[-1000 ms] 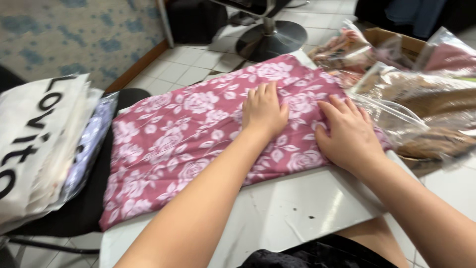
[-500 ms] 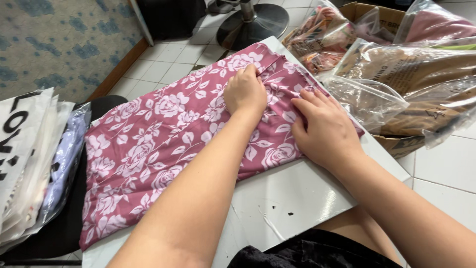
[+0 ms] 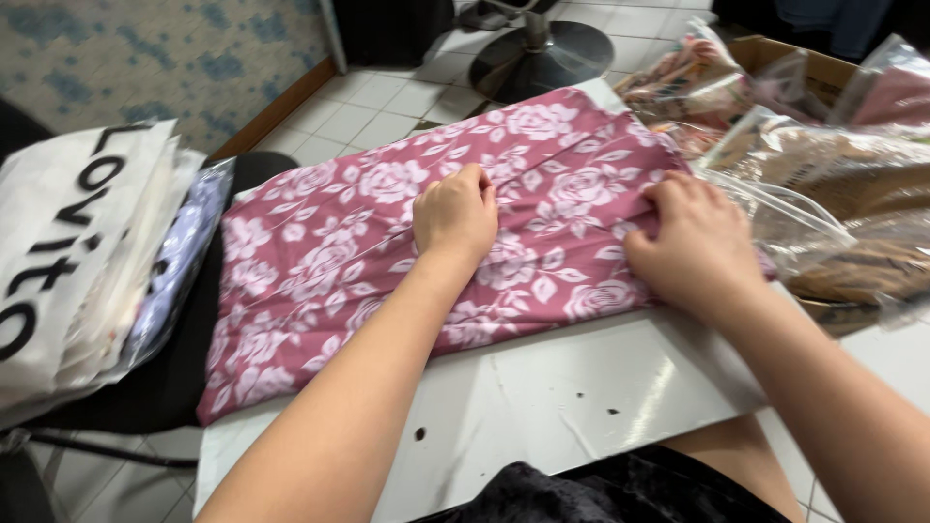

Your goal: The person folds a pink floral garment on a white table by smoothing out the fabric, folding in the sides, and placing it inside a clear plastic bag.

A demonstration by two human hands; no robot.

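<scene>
A folded pink cloth with white roses (image 3: 329,252) lies across a white table (image 3: 542,397). My left hand (image 3: 455,213) presses flat on the middle of the cloth, fingers together and pointing away. At the cloth's right end my right hand (image 3: 693,242) has its fingers curled over the edge of the fabric, pinching a fold there.
A stack of white and clear plastic bags (image 3: 77,252) rests on a black seat at the left. Clear bags of packed garments (image 3: 833,203) fill a cardboard box at the right. A round black chair base (image 3: 542,48) stands on the tiled floor behind.
Both hands have slid along the cloth toward me and to the right end. My right hand went from lying flat to curling its fingers on the cloth's right edge.
</scene>
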